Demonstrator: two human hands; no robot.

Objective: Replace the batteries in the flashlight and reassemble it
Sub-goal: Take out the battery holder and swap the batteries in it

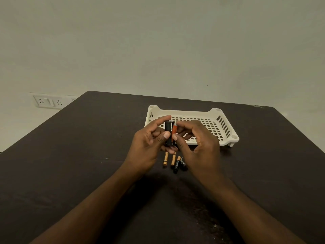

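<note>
head view: only view, looks down over both my arms.
left hand [149, 140]: grip pinched on the holder [169, 133], thumb low on the front, forefinger over its top end; held upright so a side slot faces my right hand.
right hand [197, 138]: grip pinched on an orange cell [174, 129], thumb at the low end, fingertip at the top; tilted against the holder's right side, my guess is to seat it in a slot.
spare cells [173, 160]: three lying on the surface just below my hands, close by for easy reach; old or new, can't tell.
cap [182, 162]: dark round part beside them, half hidden by my right wrist.
tray [226, 123]: white, slotted, behind my hands, looks empty.
writing: "DURACELL" on the black cell [176, 166]; orange cell's print unreadable.
flashlight body: not seen.
</note>
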